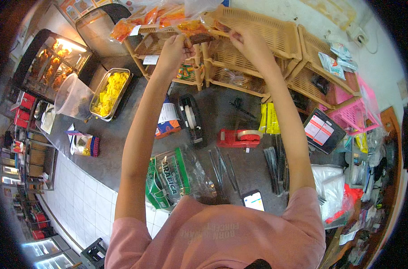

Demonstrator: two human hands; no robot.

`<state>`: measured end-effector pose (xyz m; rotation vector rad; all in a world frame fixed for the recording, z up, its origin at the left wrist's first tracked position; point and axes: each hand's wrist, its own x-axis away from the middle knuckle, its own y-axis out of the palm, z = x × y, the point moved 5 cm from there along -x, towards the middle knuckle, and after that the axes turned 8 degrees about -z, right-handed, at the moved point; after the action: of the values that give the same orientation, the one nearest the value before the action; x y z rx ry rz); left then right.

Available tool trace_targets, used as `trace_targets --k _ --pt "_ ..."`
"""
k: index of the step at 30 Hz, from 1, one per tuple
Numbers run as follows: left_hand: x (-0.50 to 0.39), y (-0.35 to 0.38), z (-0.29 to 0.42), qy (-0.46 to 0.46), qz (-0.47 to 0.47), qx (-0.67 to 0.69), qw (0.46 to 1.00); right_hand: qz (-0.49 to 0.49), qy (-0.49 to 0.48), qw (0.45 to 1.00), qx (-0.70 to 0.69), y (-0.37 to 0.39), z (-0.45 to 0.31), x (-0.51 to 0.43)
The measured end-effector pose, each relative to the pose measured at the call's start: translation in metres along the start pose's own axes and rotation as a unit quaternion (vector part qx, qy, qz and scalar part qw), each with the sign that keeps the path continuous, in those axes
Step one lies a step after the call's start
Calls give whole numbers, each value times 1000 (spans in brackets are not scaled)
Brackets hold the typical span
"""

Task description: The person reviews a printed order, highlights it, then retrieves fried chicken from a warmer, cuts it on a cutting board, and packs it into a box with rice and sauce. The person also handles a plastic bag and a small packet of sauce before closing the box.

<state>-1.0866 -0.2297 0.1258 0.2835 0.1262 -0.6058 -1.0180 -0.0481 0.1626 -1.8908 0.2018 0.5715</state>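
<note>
Both arms reach out to the far side of the counter, over the tan plastic basket rack (224, 79). My left hand (176, 53) has its fingers closed on a dark brown packet (202, 38), which stretches towards the right. A short distance from the packet's right end is my right hand (247, 43), thumb and fingers brought together. Whether it pinches a bit of clear plastic cannot be made out. Just behind the hands, clear bags of orange-red food (187, 25) lie along the rack's top. Small green and orange sachets (187, 71) fill a lower basket.
On the dark counter (123, 151) stand a black tape dispenser (191, 117), a red tape dispenser (239, 138), a green plastic pack (167, 178), a phone (253, 200) and a tablet (325, 131). Leftward are a metal tray of yellow food (111, 94), a clear tub (72, 95) and a lit food warmer (54, 64).
</note>
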Motion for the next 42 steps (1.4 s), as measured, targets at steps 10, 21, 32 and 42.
trace_targets --k 10,21,32,42 --pt "-4 0 1 6 20 141 990 163 -138 964 157 50 -9 -50" --pt "-5 -2 -1 50 9 317 947 218 -237 934 156 31 -15 -47" --pt "19 2 -4 37 6 279 960 177 -186 947 195 8 -2 -46" --pt "31 51 -7 136 87 316 935 258 -132 952 98 4 1 -72"
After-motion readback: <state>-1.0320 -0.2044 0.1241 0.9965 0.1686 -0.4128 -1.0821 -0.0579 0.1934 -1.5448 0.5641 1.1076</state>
